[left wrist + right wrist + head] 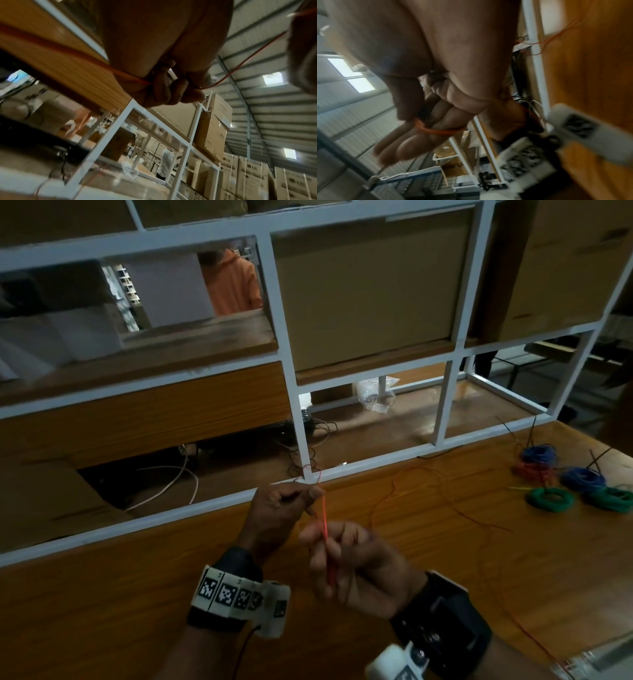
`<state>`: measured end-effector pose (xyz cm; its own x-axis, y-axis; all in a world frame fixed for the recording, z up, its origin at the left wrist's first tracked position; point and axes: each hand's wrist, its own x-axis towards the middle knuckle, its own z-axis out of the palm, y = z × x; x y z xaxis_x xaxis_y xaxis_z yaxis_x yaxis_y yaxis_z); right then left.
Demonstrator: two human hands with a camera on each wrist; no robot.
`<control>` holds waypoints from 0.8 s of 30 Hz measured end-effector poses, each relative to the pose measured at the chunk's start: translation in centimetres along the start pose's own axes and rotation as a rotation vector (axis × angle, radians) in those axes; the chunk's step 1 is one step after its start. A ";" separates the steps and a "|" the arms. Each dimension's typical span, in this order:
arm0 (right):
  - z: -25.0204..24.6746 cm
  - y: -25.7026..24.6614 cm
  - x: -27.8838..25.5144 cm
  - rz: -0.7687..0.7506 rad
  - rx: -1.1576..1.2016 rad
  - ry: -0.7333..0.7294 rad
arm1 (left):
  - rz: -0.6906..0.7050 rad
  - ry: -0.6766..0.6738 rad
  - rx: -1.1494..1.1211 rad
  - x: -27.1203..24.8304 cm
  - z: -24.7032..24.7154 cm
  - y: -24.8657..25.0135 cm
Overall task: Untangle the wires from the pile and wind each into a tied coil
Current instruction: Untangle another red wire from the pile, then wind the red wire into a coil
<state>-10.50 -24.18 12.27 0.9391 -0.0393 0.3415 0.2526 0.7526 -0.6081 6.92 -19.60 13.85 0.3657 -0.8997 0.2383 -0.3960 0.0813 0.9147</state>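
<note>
Left hand: the left hand (281,508) is raised above the wooden table (171,594), its fingers curled and pinching the red wire (324,529) at the upper end of a short taut stretch; the left wrist view alone shows the wire passing across the curled fingers (164,88) and running on to the far right of that picture.
Right hand: the right hand (356,566) sits just near and right of the left, thumb pressing the wire against the fingers; the right wrist view alone shows a loop of wire lying round the nearly straight fingers (412,140), blurred.
Red wire: held between both hands over the near middle of the table; only the head view shows its loose length trailing in thin curves across the table to the right and towards the near right edge.
Finished coils: blue, red and green coils (575,481) lie together at the far right of the table, well apart from the hands; seen in the head view only.
White frame: a white metal frame (301,419) stands along the far edge of the table; the left wrist view shows stacked cardboard boxes (254,175) beyond it.
</note>
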 end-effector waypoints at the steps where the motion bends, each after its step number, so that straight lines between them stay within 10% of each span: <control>1: 0.4 -0.8 0.8 -0.063 0.018 0.022 | -0.028 -0.014 -0.048 -0.1 0.4 0.1; 6: 0.3 -4.3 2.9 -0.409 -0.021 0.553 | -0.089 0.015 0.025 -1.7 1.7 -2.3; 13: -7.3 -3.4 2.4 -0.582 -1.332 1.061 | -0.244 -0.105 0.118 -4.7 1.2 -4.6; 19: -8.4 -1.1 1.2 0.308 -1.701 0.582 | -0.034 0.006 0.519 -4.4 -2.0 -3.2; 24: -6.3 -0.5 0.6 0.424 -1.309 0.431 | 0.084 0.001 0.480 -3.4 -4.6 -2.8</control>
<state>-8.57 -28.68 8.29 0.9325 -0.3393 -0.1235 -0.2516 -0.3654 -0.8962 10.64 -14.84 12.00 0.3161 -0.8982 0.3055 -0.7679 -0.0531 0.6383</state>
